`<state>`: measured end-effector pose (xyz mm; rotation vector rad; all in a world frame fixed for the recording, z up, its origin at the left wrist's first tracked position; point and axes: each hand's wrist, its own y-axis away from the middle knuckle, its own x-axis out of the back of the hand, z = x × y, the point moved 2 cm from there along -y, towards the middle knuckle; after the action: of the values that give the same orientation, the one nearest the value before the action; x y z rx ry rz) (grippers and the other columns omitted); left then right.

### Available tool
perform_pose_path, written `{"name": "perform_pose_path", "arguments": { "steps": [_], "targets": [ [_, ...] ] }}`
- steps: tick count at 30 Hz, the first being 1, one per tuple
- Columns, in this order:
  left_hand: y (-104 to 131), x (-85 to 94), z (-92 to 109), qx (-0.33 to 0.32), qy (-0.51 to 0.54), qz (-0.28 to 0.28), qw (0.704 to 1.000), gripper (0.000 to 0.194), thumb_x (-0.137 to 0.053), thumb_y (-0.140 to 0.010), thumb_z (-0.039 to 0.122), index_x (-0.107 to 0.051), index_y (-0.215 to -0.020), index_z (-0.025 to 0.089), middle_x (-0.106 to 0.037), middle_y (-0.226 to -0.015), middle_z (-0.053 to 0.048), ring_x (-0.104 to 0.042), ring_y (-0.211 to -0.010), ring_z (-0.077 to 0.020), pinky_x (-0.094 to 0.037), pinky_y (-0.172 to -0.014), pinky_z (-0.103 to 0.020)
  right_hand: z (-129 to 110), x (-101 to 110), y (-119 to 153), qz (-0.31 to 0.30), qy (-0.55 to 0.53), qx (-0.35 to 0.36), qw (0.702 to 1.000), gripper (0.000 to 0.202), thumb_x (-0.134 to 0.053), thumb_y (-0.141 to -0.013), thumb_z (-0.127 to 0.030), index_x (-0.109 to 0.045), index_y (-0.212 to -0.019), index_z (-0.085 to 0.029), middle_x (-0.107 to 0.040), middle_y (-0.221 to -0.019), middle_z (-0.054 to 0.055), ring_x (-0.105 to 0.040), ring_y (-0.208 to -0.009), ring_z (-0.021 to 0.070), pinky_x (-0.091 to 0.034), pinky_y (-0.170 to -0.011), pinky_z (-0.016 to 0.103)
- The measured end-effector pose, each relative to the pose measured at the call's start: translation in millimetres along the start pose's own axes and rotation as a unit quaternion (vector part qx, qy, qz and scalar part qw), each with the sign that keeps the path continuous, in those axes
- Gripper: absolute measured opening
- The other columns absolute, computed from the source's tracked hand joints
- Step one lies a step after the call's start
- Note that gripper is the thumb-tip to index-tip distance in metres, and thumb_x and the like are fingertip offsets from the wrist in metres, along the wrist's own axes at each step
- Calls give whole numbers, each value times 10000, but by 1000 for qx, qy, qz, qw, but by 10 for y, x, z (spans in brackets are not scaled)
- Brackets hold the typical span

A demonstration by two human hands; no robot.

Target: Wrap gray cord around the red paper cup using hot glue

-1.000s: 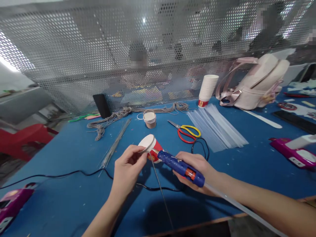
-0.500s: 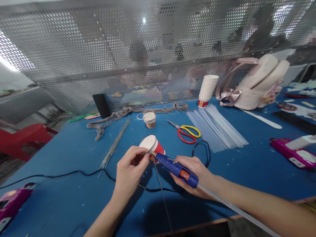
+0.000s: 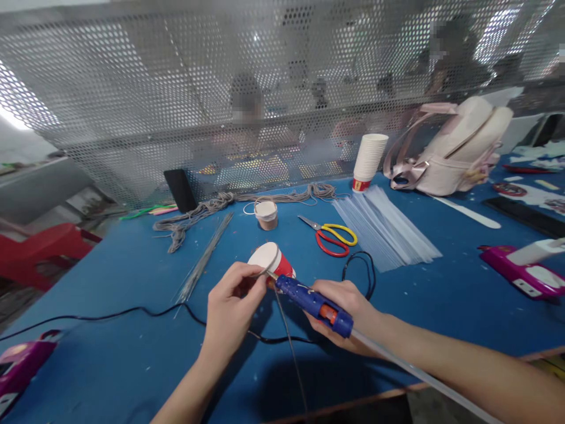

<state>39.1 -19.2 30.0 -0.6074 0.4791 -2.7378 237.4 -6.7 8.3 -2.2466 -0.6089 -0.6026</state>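
Note:
My left hand [image 3: 235, 297] is closed on a red and white paper cup [image 3: 286, 266], tilted with its white round end up to the left. A thin grey cord [image 3: 289, 335] runs along the cup's edge by my fingertips and hangs down toward the table's front. My right hand [image 3: 346, 306] grips a blue hot glue gun [image 3: 309, 299]. Its nozzle points at the cord on the cup, close to my left fingers; whether it touches cannot be made out. A long clear glue stick [image 3: 410, 368] sticks out of the gun's back.
Beyond the cup stand a small cord-wrapped cup [image 3: 267, 217] and scissors [image 3: 333, 235]. Glue sticks [image 3: 388, 229], stacked cups [image 3: 371, 159], a backpack [image 3: 459, 153], wires [image 3: 205, 256], grey cord [image 3: 198, 212] and a phone [image 3: 180, 189] lie around. A black cable [image 3: 132, 310] crosses the table.
Almost nothing differs. The whole view has shifted slightly; both hands keep their hold on the cup and the glue gun.

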Motion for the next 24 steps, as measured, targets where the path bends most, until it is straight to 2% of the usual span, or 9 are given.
{"name": "perform_pose_path", "arguments": {
  "steps": [10, 15, 21, 24],
  "targets": [
    [3, -6, 19, 5, 2, 5, 1000, 79, -629, -726, 255, -668, -736, 187, -602, -696, 5, -512, -558, -106, -400, -513, -225, 21, 1, 7, 5, -8, -1, 1000, 57, -549, -781, -226, -508, -782, -186, -555, -654, 8, -501, -540, 122, -371, -513, 227],
    [-3, -2, 34, 7, -3, 3, 1000, 73, -627, -732, 245, -667, -725, 185, -594, -691, 4, -493, -548, -101, -381, -495, -220, 37, 32, 7, 4, -12, -30, 999, 62, -559, -784, -193, -499, -770, -190, -542, -663, 0, -506, -559, 120, -379, -532, 226],
    [-1, -11, 31, 11, 12, -3, 1000, 69, -632, -725, 241, -668, -726, 182, -597, -700, -4, -513, -571, -110, -400, -510, -223, 26, 32, 15, 10, -10, -15, 1000, 78, -568, -766, -179, -492, -755, -190, -519, -645, -9, -485, -546, 117, -359, -520, 225],
    [-2, -2, 30, 8, 13, 3, 1000, 63, -629, -717, 235, -666, -718, 183, -593, -691, 3, -495, -556, -101, -382, -492, -213, 32, 49, 11, 9, -20, -35, 999, 80, -567, -779, -185, -492, -750, -188, -514, -646, -11, -480, -543, 111, -367, -529, 218]
  ]
}}
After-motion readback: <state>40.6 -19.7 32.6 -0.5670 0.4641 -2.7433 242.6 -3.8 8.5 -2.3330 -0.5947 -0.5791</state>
